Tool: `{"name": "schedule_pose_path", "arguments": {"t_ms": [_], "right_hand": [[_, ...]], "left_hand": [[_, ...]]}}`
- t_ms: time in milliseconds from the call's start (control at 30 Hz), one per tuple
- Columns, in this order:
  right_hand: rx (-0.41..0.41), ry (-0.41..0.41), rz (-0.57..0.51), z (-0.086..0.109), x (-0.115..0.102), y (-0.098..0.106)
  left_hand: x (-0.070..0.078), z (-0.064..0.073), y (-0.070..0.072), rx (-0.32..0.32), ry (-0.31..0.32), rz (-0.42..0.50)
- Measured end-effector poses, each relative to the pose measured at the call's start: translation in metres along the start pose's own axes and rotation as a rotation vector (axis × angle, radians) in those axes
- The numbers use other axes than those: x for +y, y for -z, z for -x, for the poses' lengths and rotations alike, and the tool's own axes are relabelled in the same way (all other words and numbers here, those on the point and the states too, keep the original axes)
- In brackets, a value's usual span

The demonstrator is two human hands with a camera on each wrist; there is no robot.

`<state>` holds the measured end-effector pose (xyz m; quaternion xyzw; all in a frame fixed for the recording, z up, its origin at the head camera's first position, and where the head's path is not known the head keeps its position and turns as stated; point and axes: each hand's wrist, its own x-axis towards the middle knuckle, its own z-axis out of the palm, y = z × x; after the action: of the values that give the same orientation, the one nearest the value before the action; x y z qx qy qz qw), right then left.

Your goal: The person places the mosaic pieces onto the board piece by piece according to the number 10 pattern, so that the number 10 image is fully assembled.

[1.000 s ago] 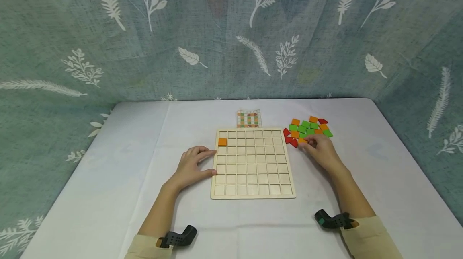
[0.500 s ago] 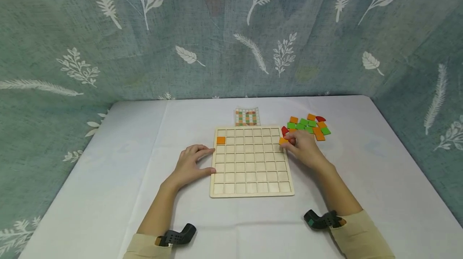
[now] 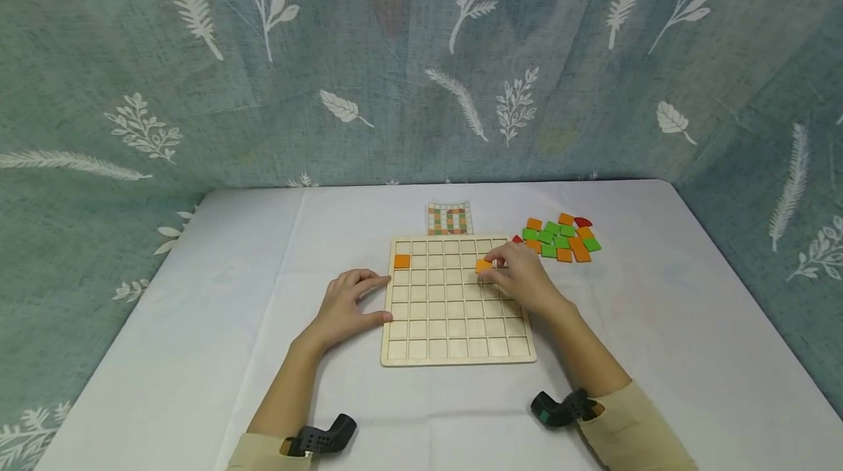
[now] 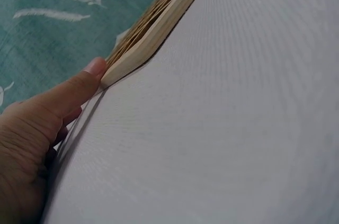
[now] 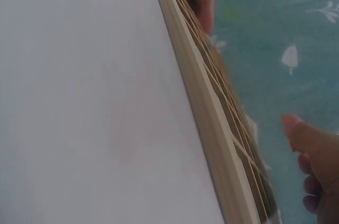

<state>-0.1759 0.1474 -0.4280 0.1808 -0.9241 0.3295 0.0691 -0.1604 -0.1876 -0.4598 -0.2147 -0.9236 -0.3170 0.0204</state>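
A pale wooden grid board (image 3: 457, 309) lies flat on the white table, with one orange square tile (image 3: 402, 261) in a cell near its upper left. Over the board's upper right, my right hand (image 3: 527, 279) pinches another orange square tile (image 3: 484, 266) between thumb and fingers. My left hand (image 3: 349, 304) rests at the board's left edge, thumb and index finger touching it. The left wrist view shows that thumb (image 4: 79, 89) against the board's corner. In the right wrist view the right hand (image 5: 320, 163) appears beyond the board edge; its tile is not visible there.
Right of the board lies a loose cluster of orange, green and red tiles (image 3: 560, 242), partly behind the right hand. A small card with a coloured grid pattern (image 3: 449, 219) lies at the board's far edge. A patterned green cloth (image 3: 369, 142) hangs behind the table.
My right hand has left the tile cluster and moved left over the board, carrying an orange tile. The left hand stays at the board's left edge.
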Motion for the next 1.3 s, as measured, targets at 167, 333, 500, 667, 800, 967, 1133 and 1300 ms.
{"name": "schedule_pose_path", "arguments": {"t_ms": [167,333,500,667,800,967,1133,1300], "right_hand": [[-0.029,0.01,-0.007,-0.007,-0.014,-0.012],[-0.052,0.023,0.02,-0.014,-0.024,-0.023],[-0.074,0.049,0.049,-0.019,-0.031,-0.031],[-0.075,0.046,0.095,-0.022,-0.037,-0.042],[-0.076,0.017,0.098,-0.025,-0.042,-0.05],[-0.067,0.009,0.099,-0.027,-0.044,-0.061],[-0.041,0.004,0.045,-0.029,-0.046,-0.069],[0.022,-0.024,-0.063,-0.03,-0.048,-0.073]], "left_hand": [[0.0,0.0,0.0,-0.004,-0.003,-0.003],[-0.001,0.0,0.0,-0.003,-0.003,-0.002],[0.001,-0.001,0.0,-0.009,0.0,0.001],[0.0,-0.001,0.0,-0.011,0.014,-0.002],[0.0,-0.001,0.0,-0.018,0.02,-0.006],[0.0,-0.001,0.001,-0.018,0.011,-0.004],[0.0,0.001,0.001,-0.02,0.02,-0.007],[0.0,0.001,0.001,-0.02,0.024,0.0]]}}
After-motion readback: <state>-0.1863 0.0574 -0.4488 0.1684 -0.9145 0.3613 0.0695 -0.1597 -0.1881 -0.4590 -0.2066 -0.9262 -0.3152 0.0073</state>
